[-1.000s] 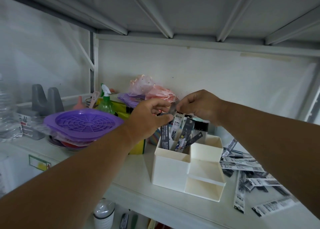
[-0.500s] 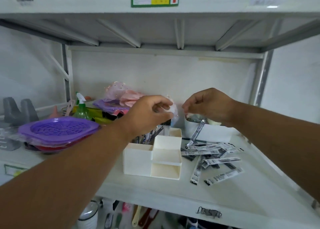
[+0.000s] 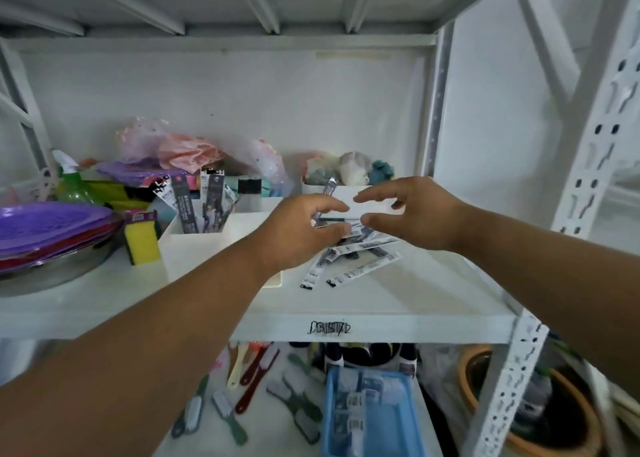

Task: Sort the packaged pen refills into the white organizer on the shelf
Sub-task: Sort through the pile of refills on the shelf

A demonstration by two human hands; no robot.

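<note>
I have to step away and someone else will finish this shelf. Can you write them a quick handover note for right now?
Left hand: fingers loosely curled over the loose pen refills, no clear grip.
Right hand: open, reaching to the same pile, holding nothing.
White organizer sits left of the pile on the shelf.
Done: several refill packs stand upright in its tall back compartment.
Left: the loose pile still needs sorting in.
</note>
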